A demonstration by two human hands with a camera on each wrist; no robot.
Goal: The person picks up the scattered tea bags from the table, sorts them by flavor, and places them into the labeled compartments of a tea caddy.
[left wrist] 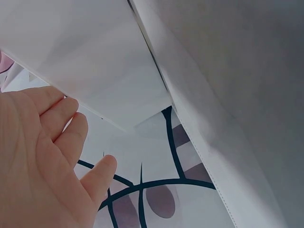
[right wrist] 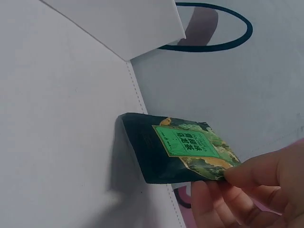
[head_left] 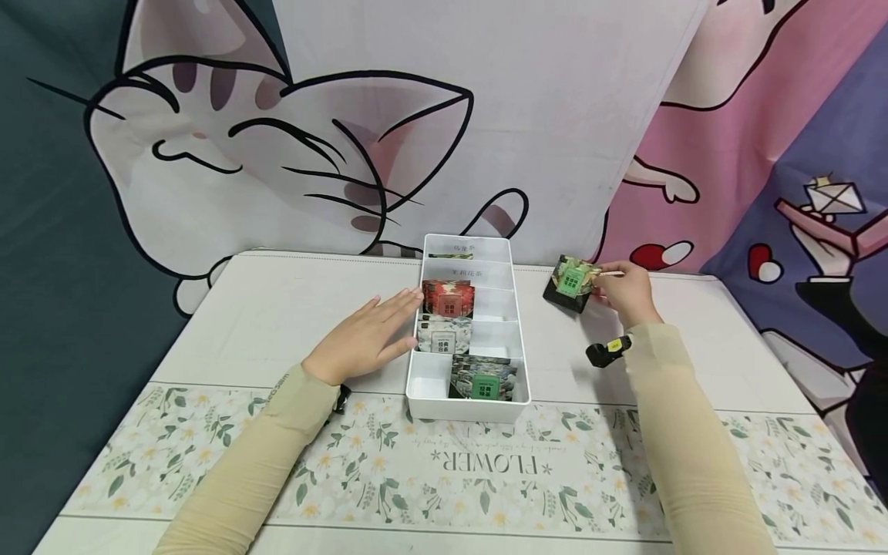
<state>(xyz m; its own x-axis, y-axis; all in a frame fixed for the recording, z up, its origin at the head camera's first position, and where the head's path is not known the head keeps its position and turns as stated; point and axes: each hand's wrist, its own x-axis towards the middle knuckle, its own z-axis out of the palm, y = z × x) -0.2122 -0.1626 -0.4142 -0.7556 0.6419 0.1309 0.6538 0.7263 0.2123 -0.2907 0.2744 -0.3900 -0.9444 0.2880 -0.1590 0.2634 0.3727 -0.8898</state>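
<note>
A white divided box [head_left: 468,410] stands on the table with printed sachets in several of its compartments. Red sachets [head_left: 448,299] sit in a middle section, pale grey ones [head_left: 443,337] just nearer, and dark sachets with a green label [head_left: 483,378] in the nearest section. My left hand [head_left: 371,334] lies along the box's left side with straight fingers, fingertips at the rim. To the right of the box, my right hand [head_left: 627,293] pinches a dark green tea sachet [right wrist: 183,147] by one edge between thumb and fingers, tilted near the table's back edge.
A white table mat with a floral band [head_left: 333,462] covers the table. Behind it hangs a cartoon cat cloth [head_left: 555,100], close to the back edge. Each wrist wears a black camera; the right one [head_left: 608,351] shows plainly.
</note>
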